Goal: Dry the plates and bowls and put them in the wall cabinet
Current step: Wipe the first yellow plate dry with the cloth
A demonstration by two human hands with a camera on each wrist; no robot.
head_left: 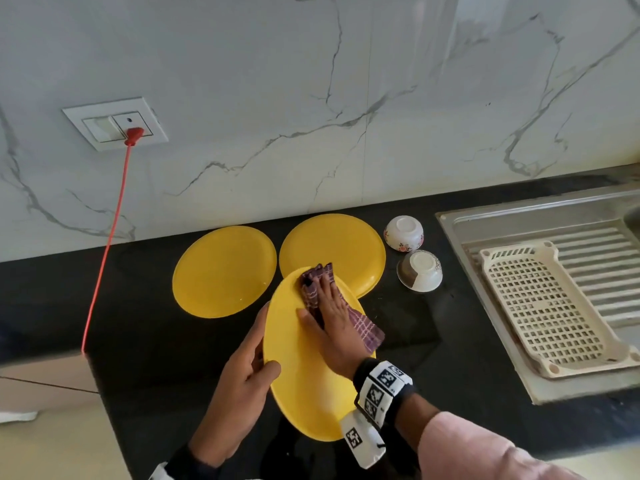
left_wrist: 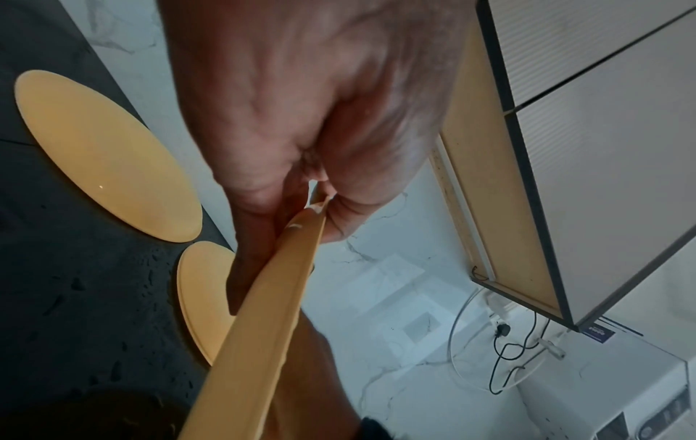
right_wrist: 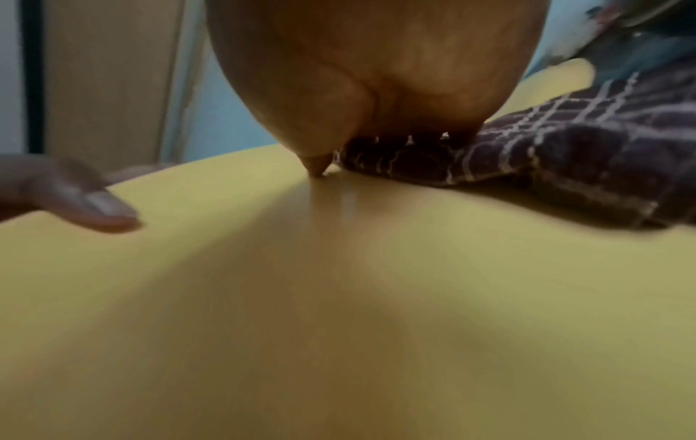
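Note:
I hold a yellow plate above the black counter. My left hand grips its left rim, thumb on top; the left wrist view shows that plate edge-on, pinched there by my left hand. My right hand lies flat on the plate's far half, pressing a folded purple checked cloth onto it; the same cloth lies under my right hand. Two more yellow plates lie on the counter behind. Two bowls stand upside down to their right.
A steel sink drainboard at the right carries a cream plastic rack. A red cord runs from a wall socket down past the counter's left end. Water drops speckle the counter. A wall cabinet hangs above.

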